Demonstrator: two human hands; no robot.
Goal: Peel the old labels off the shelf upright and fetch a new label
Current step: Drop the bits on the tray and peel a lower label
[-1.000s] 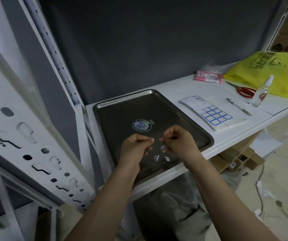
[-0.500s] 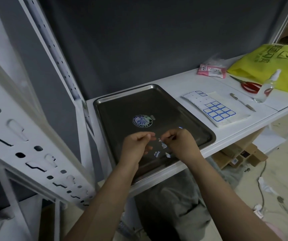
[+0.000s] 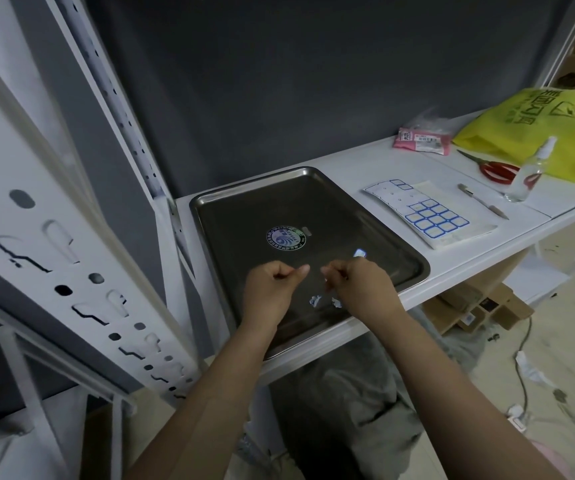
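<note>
"Since scraps [image 3: 314, 301] lie in the tray [image 3: 331, 216], is peeling done?"

"Maybe: the left hand [image 3: 268, 289] is curled with nothing seen in it; the right hand [image 3: 365, 289] pinches, perhaps a scrap, I cannot tell. The new label sheet [image 3: 431, 216] lies beside the tray, untouched."

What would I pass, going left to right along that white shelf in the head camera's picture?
perforated shelf upright → metal tray → sheet of blue-edged labels → clear spray bottle. Things that overlap these from side to side are left out.
</note>
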